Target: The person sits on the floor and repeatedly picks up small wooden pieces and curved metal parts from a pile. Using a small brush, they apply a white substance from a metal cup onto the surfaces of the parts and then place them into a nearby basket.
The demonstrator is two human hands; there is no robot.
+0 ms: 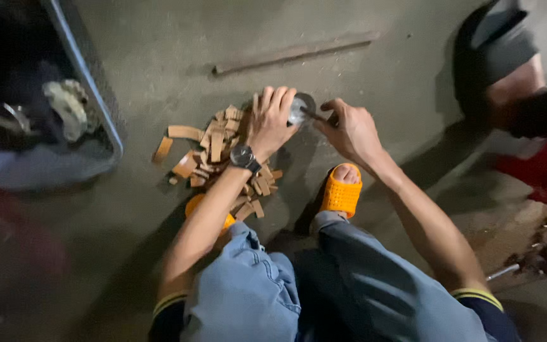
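I see tan wood pieces (220, 149) on the grey floor (159, 57), orange slippers (341, 193), light-blue jeans (248, 297), a black-strapped watch (243, 156).

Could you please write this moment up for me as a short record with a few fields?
setting: concrete floor, seen from above by a squatting person
left hand: resting on a small round metal can
right hand: pinching a thin dark tool whose tip meets the can
beside the can: heap of small wooden pieces
feet: orange slippers
wrist: watch on the left arm
also present: blue-rimmed bin, long rod
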